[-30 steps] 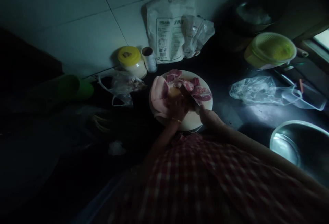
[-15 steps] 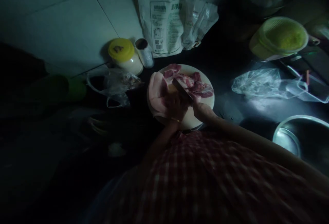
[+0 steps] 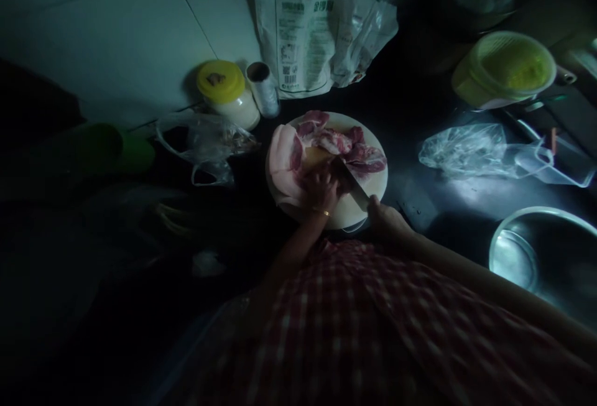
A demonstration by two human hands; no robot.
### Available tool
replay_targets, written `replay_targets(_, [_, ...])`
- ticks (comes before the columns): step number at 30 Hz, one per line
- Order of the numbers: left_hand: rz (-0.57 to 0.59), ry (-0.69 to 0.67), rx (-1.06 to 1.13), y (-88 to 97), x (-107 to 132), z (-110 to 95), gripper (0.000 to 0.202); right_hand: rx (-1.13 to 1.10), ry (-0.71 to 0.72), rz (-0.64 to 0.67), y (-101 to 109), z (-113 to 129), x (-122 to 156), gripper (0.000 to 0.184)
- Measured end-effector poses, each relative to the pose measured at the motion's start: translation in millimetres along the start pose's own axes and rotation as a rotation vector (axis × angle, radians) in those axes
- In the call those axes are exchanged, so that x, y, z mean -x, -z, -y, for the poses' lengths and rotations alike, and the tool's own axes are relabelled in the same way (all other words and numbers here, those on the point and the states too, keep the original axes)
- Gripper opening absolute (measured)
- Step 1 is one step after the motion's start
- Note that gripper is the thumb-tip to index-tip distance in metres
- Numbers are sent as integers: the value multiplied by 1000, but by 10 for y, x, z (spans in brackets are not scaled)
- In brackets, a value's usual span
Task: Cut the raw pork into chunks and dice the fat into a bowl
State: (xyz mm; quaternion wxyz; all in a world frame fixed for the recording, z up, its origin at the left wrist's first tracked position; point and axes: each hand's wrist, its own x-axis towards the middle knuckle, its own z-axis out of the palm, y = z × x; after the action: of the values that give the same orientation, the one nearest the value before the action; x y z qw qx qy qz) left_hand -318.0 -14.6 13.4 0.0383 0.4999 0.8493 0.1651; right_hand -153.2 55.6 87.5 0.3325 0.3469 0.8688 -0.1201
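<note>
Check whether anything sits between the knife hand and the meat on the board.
Nothing visible does. The right hand grips the knife, whose blade already reaches the raw meat on the round board. The left hand lies on the meat just beside the blade.

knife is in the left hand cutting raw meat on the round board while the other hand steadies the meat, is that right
Not quite: the knife is in the right hand, not the left. The head view shows it cutting raw meat on the round board while the left hand steadies the meat.
</note>
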Motion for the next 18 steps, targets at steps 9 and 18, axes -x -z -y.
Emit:
replay_targets(9, [-26,-7,-149,192,40,32,40,-98,120,-173,507,511,-572,62])
replay_targets(18, [21,-54,-56,93,74,44,26,15,82,-112,141,190,-338,61])
